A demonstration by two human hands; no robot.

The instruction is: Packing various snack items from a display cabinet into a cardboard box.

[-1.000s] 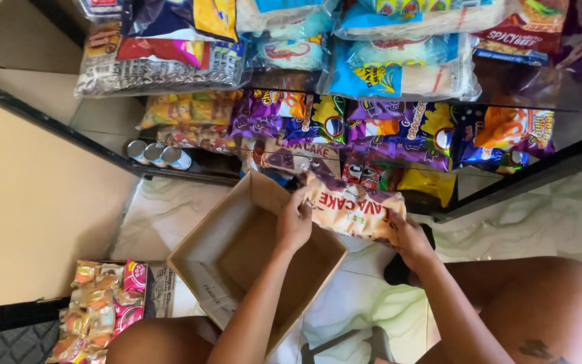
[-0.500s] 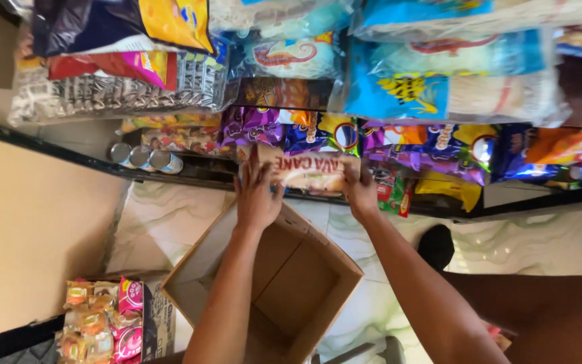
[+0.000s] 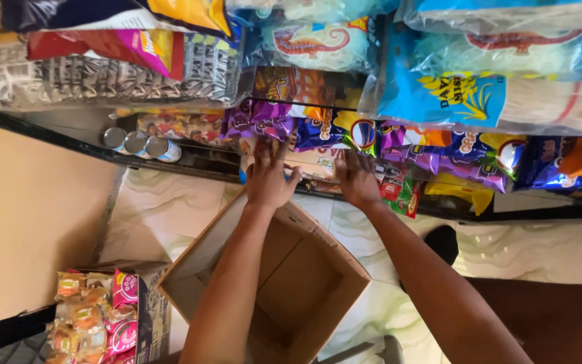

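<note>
My left hand and my right hand lie flat with fingers spread on a cream snack pack, one hand at each end. The pack sits at the shelf's front edge, pressed in among purple snack bags; most of it is hidden by my hands and the bags around it. An open, empty cardboard box stands on the floor right under my forearms.
Shelves hold large blue noodle bags, silver striped packs and three tin cans. A carton of pink and orange snacks stands at the lower left. The floor is pale marbled tile. My leg is at the lower right.
The cream pack has gone up from above the box to the shelf. Both hands went with it and now rest flat on it with fingers spread.
</note>
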